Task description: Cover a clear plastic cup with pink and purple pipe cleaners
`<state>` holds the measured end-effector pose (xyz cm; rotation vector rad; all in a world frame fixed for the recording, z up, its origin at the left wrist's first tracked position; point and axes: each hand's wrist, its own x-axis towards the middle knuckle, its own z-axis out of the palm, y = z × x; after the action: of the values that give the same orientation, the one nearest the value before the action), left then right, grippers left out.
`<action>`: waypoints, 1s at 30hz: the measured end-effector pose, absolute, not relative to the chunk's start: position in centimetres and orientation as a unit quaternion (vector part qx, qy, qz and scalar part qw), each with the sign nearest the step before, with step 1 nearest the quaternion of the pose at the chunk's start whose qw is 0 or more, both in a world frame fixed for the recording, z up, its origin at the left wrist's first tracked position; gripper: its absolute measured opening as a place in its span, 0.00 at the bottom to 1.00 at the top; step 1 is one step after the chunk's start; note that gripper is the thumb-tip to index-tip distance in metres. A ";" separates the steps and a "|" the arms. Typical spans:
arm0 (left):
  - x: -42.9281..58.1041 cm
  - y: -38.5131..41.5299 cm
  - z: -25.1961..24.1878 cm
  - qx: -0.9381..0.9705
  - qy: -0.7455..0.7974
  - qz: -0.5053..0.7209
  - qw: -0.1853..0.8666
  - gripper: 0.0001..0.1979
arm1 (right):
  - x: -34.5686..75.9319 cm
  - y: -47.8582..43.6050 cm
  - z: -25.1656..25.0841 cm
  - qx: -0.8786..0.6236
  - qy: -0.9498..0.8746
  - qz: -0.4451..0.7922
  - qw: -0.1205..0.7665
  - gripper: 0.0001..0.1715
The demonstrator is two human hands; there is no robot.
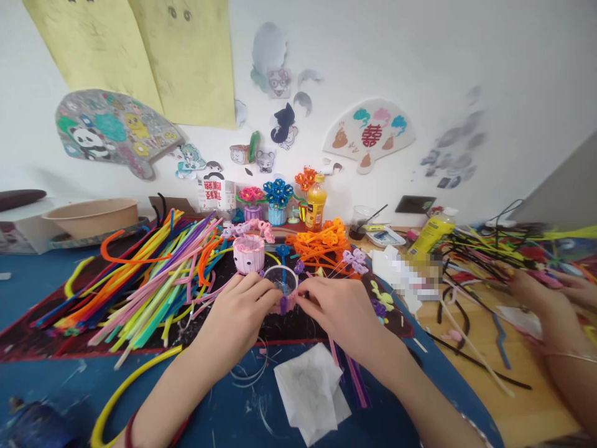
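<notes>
Between my hands is a small clear plastic cup (pixel 290 277), with pink and purple pipe cleaner (pixel 284 303) along its near side. My left hand (pixel 242 306) has its fingers closed on the cup's left side. At the right side, my right hand (pixel 336 306) pinches the pink pipe cleaner against the cup; its fingertips are partly hidden. A pink pipe-cleaner pot (pixel 249 255) with small black eyes stands just behind my left hand. Orange pipe-cleaner pieces (pixel 321 246) are heaped behind my right hand. Purple pipe cleaners (pixel 357 381) hang below my right wrist.
A large bundle of coloured pipe cleaners (pixel 140 286) lies at left. White tissue (pixel 310 395) lies in front. Potted pipe-cleaner flowers (pixel 278 202) and an orange juice bottle (pixel 316 204) stand at the back. Another person's hands (pixel 543 298) are among pipe cleaners at right.
</notes>
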<state>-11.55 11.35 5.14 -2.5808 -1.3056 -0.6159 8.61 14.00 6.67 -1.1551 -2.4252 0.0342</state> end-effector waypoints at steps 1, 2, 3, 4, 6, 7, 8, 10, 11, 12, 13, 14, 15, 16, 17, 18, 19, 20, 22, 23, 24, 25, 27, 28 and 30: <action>-11.6 11.4 5.2 -0.867 -0.443 -0.214 0.076 0.09 | 8.7 14.0 6.7 -0.420 -0.877 0.028 0.233 0.06; -11.6 11.4 5.2 -0.864 -0.448 -0.223 0.058 0.09 | 8.8 14.1 6.8 -0.420 -0.873 0.044 0.242 0.05; -11.6 11.4 5.3 -0.859 -0.453 -0.236 0.038 0.09 | 9.0 14.2 6.8 -0.420 -0.869 0.060 0.254 0.05; -11.7 11.4 5.4 -0.853 -0.456 -0.252 0.015 0.10 | 9.1 14.3 6.8 -0.419 -0.864 0.074 0.268 0.04; -11.8 11.4 5.6 -0.841 -0.455 -0.291 -0.035 0.10 | 9.5 14.6 6.9 -0.417 -0.851 0.101 0.303 0.04; -11.9 11.3 5.7 -0.835 -0.452 -0.309 -0.059 0.09 | 9.7 14.7 6.9 -0.415 -0.843 0.117 0.323 0.06; -12.0 11.3 5.7 -0.829 -0.446 -0.327 -0.081 0.09 | 9.8 14.8 7.0 -0.410 -0.834 0.133 0.343 0.09; -12.2 11.3 5.7 -0.818 -0.439 -0.352 -0.119 0.10 | 9.9 15.0 7.1 -0.392 -0.823 0.172 0.373 0.14; -12.3 11.4 5.7 -0.813 -0.437 -0.360 -0.133 0.10 | 9.9 15.0 7.1 -0.380 -0.820 0.194 0.382 0.16; -12.4 11.4 5.7 -0.809 -0.437 -0.366 -0.145 0.10 | 9.8 15.0 7.2 -0.368 -0.818 0.215 0.386 0.17; -12.5 11.4 5.7 -0.805 -0.436 -0.372 -0.155 0.10 | 9.7 15.0 7.3 -0.357 -0.817 0.233 0.387 0.17; -12.5 11.5 5.7 -0.801 -0.436 -0.376 -0.163 0.11 | 9.6 14.9 7.3 -0.348 -0.817 0.250 0.385 0.17; -12.5 11.5 5.7 -0.799 -0.435 -0.378 -0.172 0.11 | 9.5 14.9 7.4 -0.341 -0.817 0.264 0.383 0.16; -12.6 11.5 5.7 -0.797 -0.433 -0.380 -0.180 0.11 | 9.4 14.8 7.3 -0.335 -0.817 0.275 0.381 0.15; -12.6 11.5 5.7 -0.795 -0.431 -0.382 -0.188 0.11 | 9.3 14.8 7.3 -0.331 -0.816 0.284 0.380 0.15; -12.6 11.5 5.7 -0.794 -0.430 -0.383 -0.194 0.11 | 9.2 14.7 7.2 -0.328 -0.814 0.291 0.381 0.15; -12.6 11.5 5.7 -0.793 -0.429 -0.384 -0.198 0.11 | 9.1 14.8 7.1 -0.326 -0.811 0.297 0.384 0.15; -12.6 11.5 5.7 -0.793 -0.430 -0.383 -0.200 0.12 | 9.1 14.8 6.9 -0.326 -0.808 0.302 0.388 0.15; -12.6 11.5 5.8 -0.793 -0.431 -0.382 -0.198 0.12 | 8.9 14.9 6.6 -0.325 -0.801 0.309 0.397 0.16; -12.6 11.5 5.8 -0.794 -0.431 -0.382 -0.197 0.12 | 8.8 15.0 6.4 -0.325 -0.796 0.313 0.403 0.16; -12.5 11.5 5.8 -0.795 -0.429 -0.381 -0.197 0.13 | 8.7 15.1 6.3 -0.325 -0.791 0.319 0.409 0.17; -12.5 11.5 5.8 -0.795 -0.429 -0.381 -0.197 0.13 | 8.6 15.1 6.1 -0.325 -0.785 0.325 0.416 0.18; -12.5 11.4 5.9 -0.794 -0.427 -0.385 -0.197 0.13 | 8.5 15.1 6.0 -0.324 -0.774 0.338 0.426 0.19; -12.5 11.4 5.9 -0.794 -0.427 -0.387 -0.196 0.13 | 8.4 15.1 5.9 -0.325 -0.771 0.342 0.427 0.19; -12.6 11.4 5.9 -0.793 -0.427 -0.390 -0.192 0.13 | 8.4 15.1 5.9 -0.327 -0.768 0.350 0.425 0.19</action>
<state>-12.62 11.44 5.87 -2.8497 -1.5357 -1.4006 8.35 15.12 5.90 -0.8184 -1.9207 0.8740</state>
